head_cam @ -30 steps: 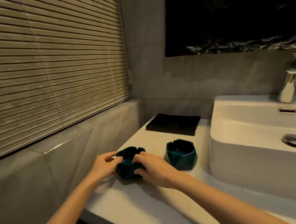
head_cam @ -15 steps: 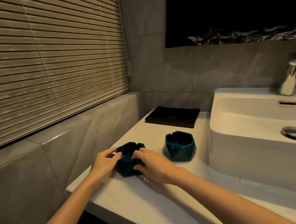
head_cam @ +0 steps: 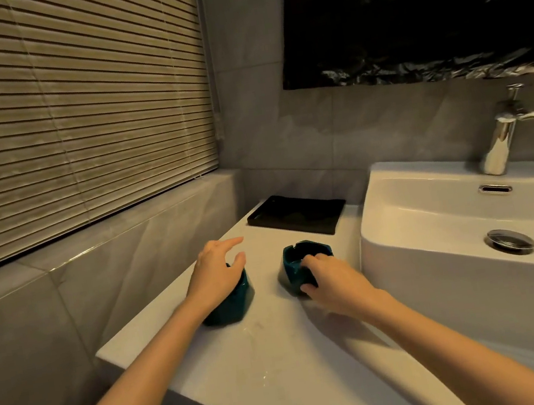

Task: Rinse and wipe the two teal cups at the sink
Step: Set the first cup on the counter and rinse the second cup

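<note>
Two faceted teal cups stand on the white counter [head_cam: 283, 366] to the left of the sink [head_cam: 378, 216]. My left hand [head_cam: 216, 276] lies over the top of the left teal cup [head_cam: 236, 305] and hides most of its rim. Its index finger points forward and its fingers look relaxed. My right hand [head_cam: 331, 283] grips the right teal cup [head_cam: 314, 252] at its near side, with fingers hooked over the rim and the thumb low on the wall. Both cups sit upright on the counter.
A black tray [head_cam: 296, 213] lies at the back of the counter. The white sink has a chrome faucet [head_cam: 502, 139] and a drain plug [head_cam: 510, 240]. A tiled ledge and slatted blinds [head_cam: 71, 110] close off the left. Water drops glint on the counter.
My right hand left the left cup and moved over to take hold of the right cup. My left hand shifted from the cup's side onto its top.
</note>
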The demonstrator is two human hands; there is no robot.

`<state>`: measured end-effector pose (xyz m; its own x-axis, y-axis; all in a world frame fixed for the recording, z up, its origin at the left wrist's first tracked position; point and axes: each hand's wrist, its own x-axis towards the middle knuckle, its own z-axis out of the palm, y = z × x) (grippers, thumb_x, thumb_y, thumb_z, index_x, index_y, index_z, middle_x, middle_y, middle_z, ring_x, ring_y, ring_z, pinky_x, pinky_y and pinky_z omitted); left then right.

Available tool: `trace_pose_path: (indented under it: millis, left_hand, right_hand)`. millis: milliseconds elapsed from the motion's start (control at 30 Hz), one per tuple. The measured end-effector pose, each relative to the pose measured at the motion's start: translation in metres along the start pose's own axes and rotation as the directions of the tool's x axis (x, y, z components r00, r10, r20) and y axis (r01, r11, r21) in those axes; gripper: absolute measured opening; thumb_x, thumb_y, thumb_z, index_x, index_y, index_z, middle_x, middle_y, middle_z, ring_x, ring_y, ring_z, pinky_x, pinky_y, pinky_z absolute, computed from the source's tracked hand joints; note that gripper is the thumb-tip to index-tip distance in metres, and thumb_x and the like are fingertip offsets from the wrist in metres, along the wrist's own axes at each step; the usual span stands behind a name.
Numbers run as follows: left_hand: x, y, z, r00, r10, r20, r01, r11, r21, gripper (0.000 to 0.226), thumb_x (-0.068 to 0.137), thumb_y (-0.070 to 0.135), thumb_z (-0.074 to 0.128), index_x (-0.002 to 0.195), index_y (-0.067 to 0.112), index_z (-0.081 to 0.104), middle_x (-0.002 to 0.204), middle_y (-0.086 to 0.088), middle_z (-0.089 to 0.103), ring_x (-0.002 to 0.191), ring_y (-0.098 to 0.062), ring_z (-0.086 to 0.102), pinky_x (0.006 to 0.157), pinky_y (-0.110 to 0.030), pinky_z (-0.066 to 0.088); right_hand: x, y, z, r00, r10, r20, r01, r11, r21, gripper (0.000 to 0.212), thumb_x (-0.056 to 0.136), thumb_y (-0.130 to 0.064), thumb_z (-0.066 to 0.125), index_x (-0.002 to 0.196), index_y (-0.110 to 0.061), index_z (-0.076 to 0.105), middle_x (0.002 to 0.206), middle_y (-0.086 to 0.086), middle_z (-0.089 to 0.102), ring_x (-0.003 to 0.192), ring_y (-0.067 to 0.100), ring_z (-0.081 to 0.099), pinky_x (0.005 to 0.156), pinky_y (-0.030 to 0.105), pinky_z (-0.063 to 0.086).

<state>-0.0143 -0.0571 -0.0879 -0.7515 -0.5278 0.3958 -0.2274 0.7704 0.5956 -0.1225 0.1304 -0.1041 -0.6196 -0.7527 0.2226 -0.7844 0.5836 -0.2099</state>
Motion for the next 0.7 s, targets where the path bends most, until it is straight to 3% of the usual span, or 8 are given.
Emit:
trace_pose_path:
  millis: [300,433,533,600,700]
  left_hand:
    - [0.01,0.042,0.035,0.992,0.009,0.128,-0.006,1.0,-0.025,0.047,0.094,0.029,0.051,0.14,0.018,0.044,0.133,-0.011,0.051,0.121,-0.022,0.049,0.101,-0.032,0.038]
    - [0.011,0.062,0.034,0.945,-0.156,0.288,0.216,0.957,-0.192,0.044,0.096,0.032,0.049,0.137,0.017,0.047,0.138,-0.009,0.051,0.122,-0.022,0.05,0.103,-0.033,0.039]
    - [0.009,0.072,0.022,0.86,-0.231,0.454,0.47,0.704,-0.532,0.03,0.096,0.034,0.05,0.123,0.021,0.056,0.119,-0.009,0.063,0.105,-0.021,0.061,0.093,-0.038,0.051]
    - [0.01,0.083,0.009,0.831,-0.221,0.51,0.544,0.518,-0.661,0.025,0.095,0.03,0.053,0.117,0.021,0.058,0.114,-0.011,0.064,0.103,-0.023,0.063,0.082,-0.038,0.056]
    - [0.013,0.105,-0.006,0.835,-0.234,0.497,0.548,0.422,-0.722,0.013,0.091,0.023,0.058,0.102,0.02,0.061,0.109,-0.013,0.062,0.099,-0.024,0.063,0.072,-0.035,0.057]
  right_hand:
    - [-0.005,-0.001,0.001,0.998,-0.059,0.008,0.058,0.995,0.078,0.028,0.097,-0.018,0.053,0.124,-0.01,0.048,0.128,0.011,0.055,0.109,0.027,0.057,0.091,0.039,0.049]
    - [-0.006,-0.007,-0.017,0.994,-0.087,-0.066,0.096,0.983,0.154,0.024,0.095,-0.018,0.054,0.118,-0.01,0.052,0.123,0.012,0.059,0.106,0.029,0.058,0.088,0.038,0.047]
    - [-0.006,-0.013,-0.044,0.987,-0.134,-0.093,0.149,0.972,0.18,0.024,0.094,-0.016,0.056,0.117,-0.009,0.053,0.119,0.012,0.059,0.099,0.029,0.06,0.082,0.039,0.049]
    - [-0.009,-0.016,-0.065,0.98,-0.166,-0.11,0.185,0.963,0.194,0.026,0.095,-0.016,0.056,0.119,-0.009,0.053,0.119,0.011,0.059,0.095,0.03,0.061,0.08,0.042,0.05]
    - [-0.012,-0.015,-0.093,0.97,-0.183,-0.158,0.211,0.961,0.179,0.029,0.093,-0.016,0.057,0.122,-0.012,0.054,0.118,0.009,0.06,0.095,0.03,0.061,0.081,0.044,0.05]
